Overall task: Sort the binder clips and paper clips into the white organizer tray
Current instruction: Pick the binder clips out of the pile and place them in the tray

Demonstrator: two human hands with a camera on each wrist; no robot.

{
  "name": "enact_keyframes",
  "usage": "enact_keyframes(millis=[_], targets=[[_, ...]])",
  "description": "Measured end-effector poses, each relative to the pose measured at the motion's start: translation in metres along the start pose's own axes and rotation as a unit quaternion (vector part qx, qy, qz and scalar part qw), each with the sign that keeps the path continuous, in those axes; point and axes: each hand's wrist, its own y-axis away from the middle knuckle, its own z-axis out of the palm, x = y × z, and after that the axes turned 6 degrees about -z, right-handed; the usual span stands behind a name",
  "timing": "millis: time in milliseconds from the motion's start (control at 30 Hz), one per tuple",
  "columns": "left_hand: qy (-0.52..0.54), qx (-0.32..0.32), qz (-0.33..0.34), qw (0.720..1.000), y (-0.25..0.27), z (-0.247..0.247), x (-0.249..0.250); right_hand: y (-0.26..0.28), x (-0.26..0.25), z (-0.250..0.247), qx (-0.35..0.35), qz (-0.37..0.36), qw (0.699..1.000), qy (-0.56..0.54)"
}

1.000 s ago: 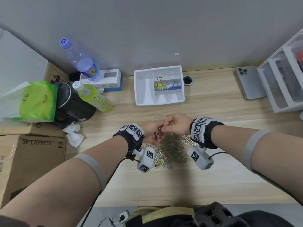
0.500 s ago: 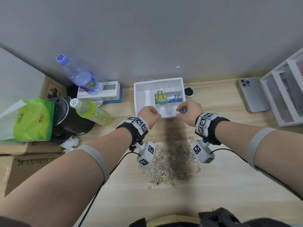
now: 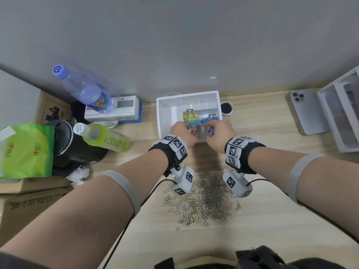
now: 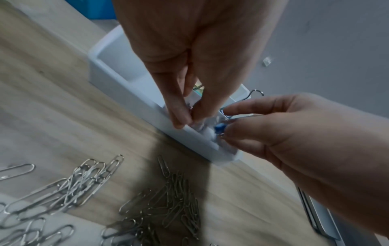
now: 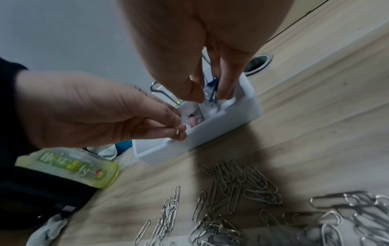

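Note:
The white organizer tray (image 3: 165, 117) stands at the back of the desk. A yellow-green binder clip (image 3: 190, 117) and a larger blue binder clip (image 3: 210, 119) sit in its middle compartments. My left hand (image 3: 187, 127) pinches the wire handle of a small pink binder clip (image 3: 194, 132) inside the front compartment (image 5: 192, 122). My right hand (image 3: 208, 127) pinches a small blue binder clip (image 5: 211, 88) just over the neighbouring front compartment. A pile of silver paper clips (image 3: 200, 200) lies on the desk below my wrists, with a small yellow binder clip (image 3: 195, 217) in it.
Left of the tray lie a green bottle (image 3: 104, 138), a purple bottle (image 3: 87, 92), a white box (image 3: 116, 111) and a black pot (image 3: 64, 140). A cable hole (image 3: 226, 108) sits right of the tray. A phone (image 3: 307, 111) and clear drawers (image 3: 342, 117) stand at the far right.
Both hands moved forward from above the paper-clip pile to the tray's front compartments, the left carrying the pink clip and the right the small blue one.

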Motion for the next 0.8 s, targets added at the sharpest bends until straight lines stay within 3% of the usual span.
enact_keyframes(millis=[200,333,600,700,800], targets=[[0.007,-0.009,-0.014,1.0,0.018,-0.008,-0.011,0.012,-0.004,0.0,-0.011,-0.022,0.999,0.043],[-0.03,-0.087,-0.035,0.995,0.036,-0.014,-0.032,0.025,-0.002,0.001,-0.017,-0.049,0.997,0.063],[-0.171,-0.231,-0.027,0.958,0.084,0.006,-0.089,0.067,0.017,0.03,-0.115,-0.059,0.99,0.057],[-0.205,-0.259,0.002,0.944,0.099,0.022,-0.105,0.08,0.025,0.041,-0.131,-0.055,0.989,0.046],[-0.273,-0.255,0.078,0.924,0.113,0.039,-0.114,0.09,0.032,0.053,-0.133,-0.06,0.988,0.048]])
